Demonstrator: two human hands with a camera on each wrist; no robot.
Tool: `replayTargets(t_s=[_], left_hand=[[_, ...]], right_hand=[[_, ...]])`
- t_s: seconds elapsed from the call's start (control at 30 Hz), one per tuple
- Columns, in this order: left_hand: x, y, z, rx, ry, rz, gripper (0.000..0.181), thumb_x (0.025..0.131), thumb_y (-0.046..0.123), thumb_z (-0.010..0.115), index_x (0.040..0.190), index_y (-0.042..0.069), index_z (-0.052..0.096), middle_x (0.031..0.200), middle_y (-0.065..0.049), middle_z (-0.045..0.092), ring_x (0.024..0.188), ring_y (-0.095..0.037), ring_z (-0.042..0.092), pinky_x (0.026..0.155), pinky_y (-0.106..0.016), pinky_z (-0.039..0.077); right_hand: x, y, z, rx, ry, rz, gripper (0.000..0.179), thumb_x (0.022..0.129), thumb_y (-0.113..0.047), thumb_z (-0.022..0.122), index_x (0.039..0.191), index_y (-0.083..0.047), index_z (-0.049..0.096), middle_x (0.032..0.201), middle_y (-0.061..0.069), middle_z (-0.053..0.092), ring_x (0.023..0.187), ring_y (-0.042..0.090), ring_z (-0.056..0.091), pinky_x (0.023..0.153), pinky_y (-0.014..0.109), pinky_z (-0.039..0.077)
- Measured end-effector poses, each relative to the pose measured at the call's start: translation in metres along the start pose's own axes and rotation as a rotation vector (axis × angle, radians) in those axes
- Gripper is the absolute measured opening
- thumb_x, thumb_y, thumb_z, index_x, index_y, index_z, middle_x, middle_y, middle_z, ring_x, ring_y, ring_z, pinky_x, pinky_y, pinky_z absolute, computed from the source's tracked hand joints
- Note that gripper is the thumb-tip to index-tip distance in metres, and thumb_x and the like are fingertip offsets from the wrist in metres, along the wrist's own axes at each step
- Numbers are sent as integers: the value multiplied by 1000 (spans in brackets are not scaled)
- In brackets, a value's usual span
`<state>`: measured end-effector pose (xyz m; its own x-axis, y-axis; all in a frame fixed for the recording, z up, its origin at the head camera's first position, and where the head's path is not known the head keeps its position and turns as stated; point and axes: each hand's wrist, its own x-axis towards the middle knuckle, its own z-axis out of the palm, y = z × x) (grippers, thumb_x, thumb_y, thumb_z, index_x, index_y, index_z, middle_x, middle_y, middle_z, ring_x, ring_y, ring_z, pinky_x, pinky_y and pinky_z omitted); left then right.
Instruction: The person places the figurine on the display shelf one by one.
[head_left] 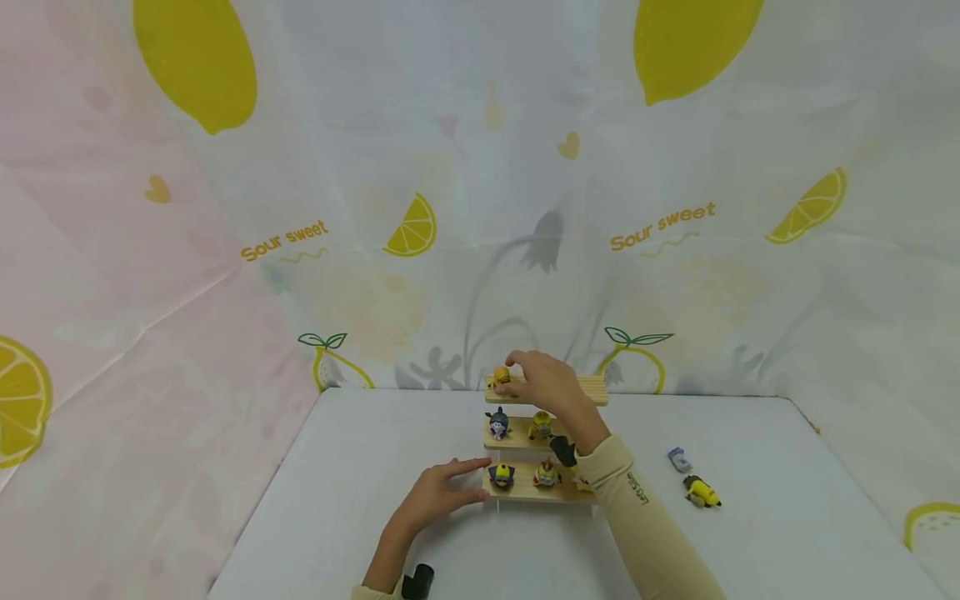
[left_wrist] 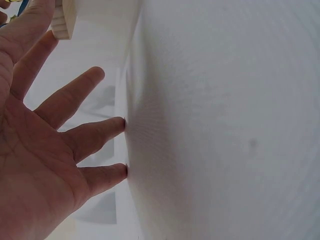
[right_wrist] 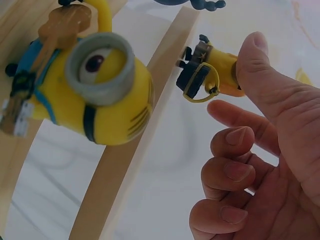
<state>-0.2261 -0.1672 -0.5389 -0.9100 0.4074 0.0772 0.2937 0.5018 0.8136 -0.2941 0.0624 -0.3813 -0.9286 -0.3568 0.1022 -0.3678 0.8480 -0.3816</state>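
Observation:
My right hand (head_left: pixel 543 382) is at the top shelf's left end, around a small yellow figurine (right_wrist: pixel 202 70) with dark boots. In the right wrist view, the thumb overlaps the figurine's head, and the index fingertip shows a small gap below it. My left hand (head_left: pixel 441 497) has its fingers spread beside the bottom shelf (head_left: pixel 525 493); index finger and thumb reach its left end. Two other left fingertips (left_wrist: pixel 120 124) rest on the white table. A one-eyed yellow figurine with a guitar (right_wrist: pixel 112 95) looms near the right wrist camera.
The middle shelf (head_left: pixel 517 444) bears a grey-haired figurine (head_left: pixel 498 425) and a yellow one (head_left: pixel 541 425). Several figurines, including a blue-and-yellow one (head_left: pixel 501 476), stand on the bottom shelf. Right of the stand lie a yellow figurine (head_left: pixel 701 492) and a small grey-white item (head_left: pixel 679 459).

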Motion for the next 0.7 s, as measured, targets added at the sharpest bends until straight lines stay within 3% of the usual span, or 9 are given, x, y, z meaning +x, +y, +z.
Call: replayTargets(t_s=[0.37, 0.53, 0.7], left_hand=[[-1, 1, 0, -14, 3, -18, 50, 83, 47, 76, 129, 32, 67, 133, 1, 62, 135, -47, 39, 109, -62, 31], [-1, 0, 0, -19, 4, -6, 50, 84, 45, 76, 130, 30, 67, 132, 0, 62, 134, -48, 39, 109, -63, 31], [0, -1, 1, -18, 9, 25, 49, 84, 41, 77, 130, 27, 67, 132, 1, 63, 134, -48, 39, 109, -62, 31]], right_hand=[[-1, 2, -1, -13, 17, -25, 48, 91, -42, 69, 128, -13, 61, 112, 8, 66, 88, 23, 63, 70, 42, 54], [0, 0, -1, -36, 32, -23, 44, 93, -40, 68, 127, -14, 63, 102, 4, 67, 77, 18, 60, 62, 37, 52], [1, -1, -2, -35, 23, -17, 44, 93, -39, 68, 128, -14, 63, 106, 5, 68, 78, 18, 60, 62, 36, 51]])
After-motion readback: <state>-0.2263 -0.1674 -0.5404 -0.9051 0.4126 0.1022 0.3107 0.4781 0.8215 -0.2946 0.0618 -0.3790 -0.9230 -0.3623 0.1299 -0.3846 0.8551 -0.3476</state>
